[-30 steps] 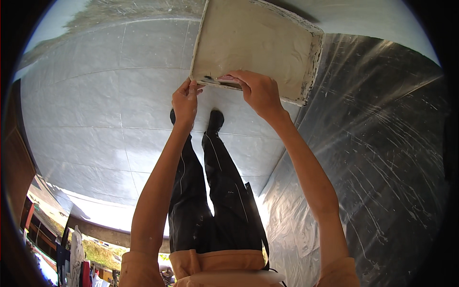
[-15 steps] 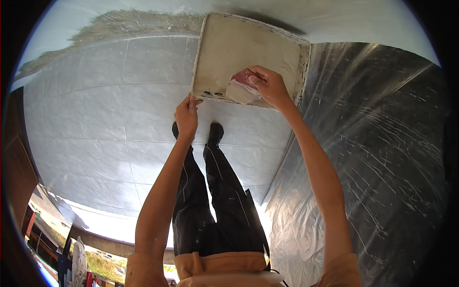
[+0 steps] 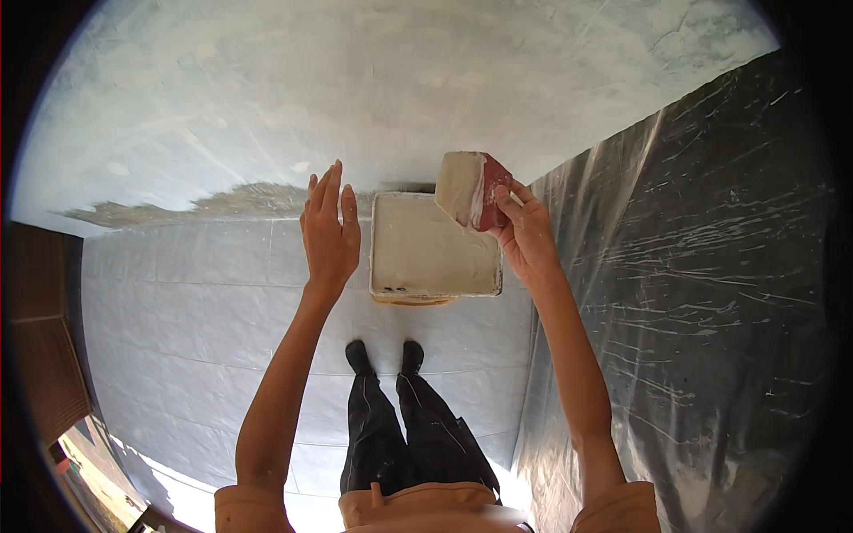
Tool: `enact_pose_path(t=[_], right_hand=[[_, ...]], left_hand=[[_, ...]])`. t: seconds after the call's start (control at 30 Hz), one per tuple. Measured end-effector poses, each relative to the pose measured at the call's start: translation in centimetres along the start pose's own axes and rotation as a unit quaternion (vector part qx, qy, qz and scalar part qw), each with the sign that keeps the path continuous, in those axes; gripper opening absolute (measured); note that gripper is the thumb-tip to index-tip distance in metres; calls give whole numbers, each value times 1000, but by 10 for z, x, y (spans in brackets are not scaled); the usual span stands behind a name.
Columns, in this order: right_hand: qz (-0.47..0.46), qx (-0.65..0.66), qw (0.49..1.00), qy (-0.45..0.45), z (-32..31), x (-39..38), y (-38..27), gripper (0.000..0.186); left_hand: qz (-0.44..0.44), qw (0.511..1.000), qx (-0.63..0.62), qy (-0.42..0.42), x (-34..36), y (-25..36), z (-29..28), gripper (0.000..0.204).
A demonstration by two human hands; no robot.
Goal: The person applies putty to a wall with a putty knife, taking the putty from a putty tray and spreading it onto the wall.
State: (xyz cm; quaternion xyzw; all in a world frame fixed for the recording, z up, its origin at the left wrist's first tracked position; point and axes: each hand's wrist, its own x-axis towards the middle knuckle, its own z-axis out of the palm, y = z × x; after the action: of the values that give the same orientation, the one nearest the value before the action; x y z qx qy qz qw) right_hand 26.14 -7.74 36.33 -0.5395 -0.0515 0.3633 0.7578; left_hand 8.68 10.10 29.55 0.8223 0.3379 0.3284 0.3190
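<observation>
My right hand grips a flat red putty spreader, thumb pressed on its face. Beige putty covers the spreader's left part. Just below and to the left of it is a rectangular tray with a beige, putty-smeared bottom and a crusted rim. The raised spreader overlaps the tray's upper right corner in view. My left hand is held up to the left of the tray, fingers stretched and holding nothing. It appears apart from both the tray and the wall.
A pale, coated wall rises ahead, with a rough bare grey strip along its foot. Grey tiles form the floor. Dark plastic sheeting with white splashes hangs at the right. Something yellowish shows beneath the tray.
My left hand has let go of the tray's near left corner and risen. My right hand has lifted the spreader up from the tray. The view has tilted up, showing more wall.
</observation>
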Motion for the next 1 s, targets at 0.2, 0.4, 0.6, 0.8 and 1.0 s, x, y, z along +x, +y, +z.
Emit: enact_pose_path(t=[0.2, 0.4, 0.6, 0.8, 1.0], right_hand=[[-109, 74, 990, -45, 60, -57, -121, 27], [-209, 71, 974, -55, 107, -106, -215, 22], [-280, 86, 951, -99, 155, -147, -279, 24], [-302, 100, 941, -113, 183, -159, -313, 27], [-331, 92, 930, -134, 202, -139, -340, 25]], left_hand=[[178, 980, 17, 88, 87, 98, -98, 45], [309, 933, 27, 181, 147, 185, -189, 43], [403, 876, 59, 257, 173, 243, -256, 44], [433, 847, 83, 296, 191, 274, -290, 44], [429, 831, 132, 330, 221, 290, -292, 45]])
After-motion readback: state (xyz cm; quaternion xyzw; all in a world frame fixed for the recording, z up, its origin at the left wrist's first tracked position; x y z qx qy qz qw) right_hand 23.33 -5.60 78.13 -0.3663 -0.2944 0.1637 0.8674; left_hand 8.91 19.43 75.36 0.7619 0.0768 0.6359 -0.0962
